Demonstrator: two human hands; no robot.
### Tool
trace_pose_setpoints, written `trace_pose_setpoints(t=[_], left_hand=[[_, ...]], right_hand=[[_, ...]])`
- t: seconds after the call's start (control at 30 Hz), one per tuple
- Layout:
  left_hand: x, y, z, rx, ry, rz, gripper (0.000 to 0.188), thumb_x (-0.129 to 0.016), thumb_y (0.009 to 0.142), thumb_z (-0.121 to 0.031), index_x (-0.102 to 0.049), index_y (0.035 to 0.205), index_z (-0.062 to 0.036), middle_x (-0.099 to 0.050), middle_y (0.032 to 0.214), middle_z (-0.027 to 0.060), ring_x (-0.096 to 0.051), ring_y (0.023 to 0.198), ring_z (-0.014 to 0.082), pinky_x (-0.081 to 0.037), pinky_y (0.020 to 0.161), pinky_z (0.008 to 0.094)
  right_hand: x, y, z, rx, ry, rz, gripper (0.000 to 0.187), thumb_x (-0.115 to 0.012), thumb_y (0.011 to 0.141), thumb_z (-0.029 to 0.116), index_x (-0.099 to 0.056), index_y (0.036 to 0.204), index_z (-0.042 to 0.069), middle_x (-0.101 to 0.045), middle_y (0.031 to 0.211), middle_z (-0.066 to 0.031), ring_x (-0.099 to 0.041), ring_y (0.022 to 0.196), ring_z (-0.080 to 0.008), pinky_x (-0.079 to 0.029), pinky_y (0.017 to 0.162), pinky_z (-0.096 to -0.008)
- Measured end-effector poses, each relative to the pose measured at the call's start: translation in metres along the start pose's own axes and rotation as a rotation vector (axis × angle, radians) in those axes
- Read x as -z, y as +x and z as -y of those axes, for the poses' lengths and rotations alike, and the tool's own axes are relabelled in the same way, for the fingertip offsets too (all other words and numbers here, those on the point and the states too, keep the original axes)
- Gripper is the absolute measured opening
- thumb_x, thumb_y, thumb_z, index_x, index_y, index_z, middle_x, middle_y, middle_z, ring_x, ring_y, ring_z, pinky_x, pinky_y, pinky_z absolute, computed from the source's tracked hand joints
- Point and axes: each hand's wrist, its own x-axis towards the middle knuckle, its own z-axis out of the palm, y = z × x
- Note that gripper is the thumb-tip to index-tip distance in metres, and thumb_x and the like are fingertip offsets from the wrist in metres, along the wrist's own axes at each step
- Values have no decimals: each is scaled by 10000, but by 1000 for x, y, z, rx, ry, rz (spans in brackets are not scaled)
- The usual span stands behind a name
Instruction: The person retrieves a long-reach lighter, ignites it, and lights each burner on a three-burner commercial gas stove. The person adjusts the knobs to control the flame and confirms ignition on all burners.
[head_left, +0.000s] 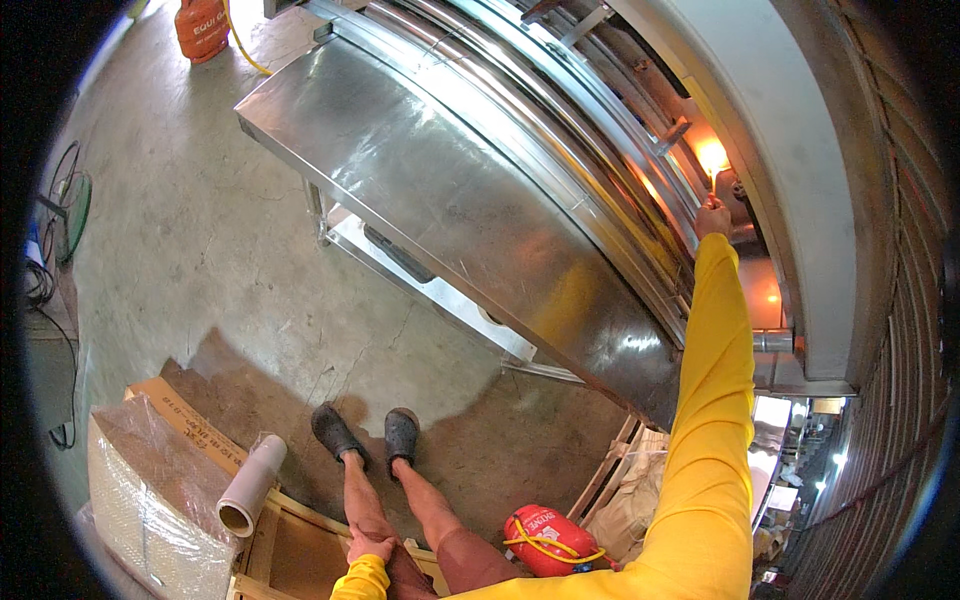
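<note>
At the upper right, my right hand (713, 218) reaches inside the long steel machine (420, 170). Its fingers are closed around a small reddish thing, mostly hidden by the hand, and I cannot make out its kind. A bright yellow-orange flame (712, 158) rises from just above the fingertips and lights the metal around it. Down at the bottom, my left hand (372, 543) rests on my bent leg, holding nothing, with its fingers lying over the leg.
A red gas cylinder (545, 540) with a yellow hose stands beside my leg, near a wooden crate (605, 470). An orange cylinder (202, 30) is far left. Cardboard and bubble wrap (150, 500) and a plastic film roll (250, 485) lie lower left.
</note>
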Motion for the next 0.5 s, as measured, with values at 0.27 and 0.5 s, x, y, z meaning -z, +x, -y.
trace_pose_setpoints(t=[0.27, 0.5], left_hand=[[-9, 9, 7, -49, -123, -74, 1163, -825, 646, -415, -131, 1535, -131, -422, 1405, 298, -560, 1191, 425, -475, 1005, 439], [-13, 17, 17, -64, -145, -77, 1141, -817, 650, -406, -150, 1529, -117, -440, 1357, 276, -582, 1146, 415, -494, 977, 446]], right_hand=[[21, -76, -10, 80, -33, -143, 432, -486, 932, 337, -610, 1272, 100, -644, 1139, -278, -608, 1058, -469, -472, 918, -510], [43, -121, 6, 159, -43, -137, 399, -500, 953, 300, -622, 1232, 43, -652, 1107, -285, -617, 1042, -457, -487, 887, -486]])
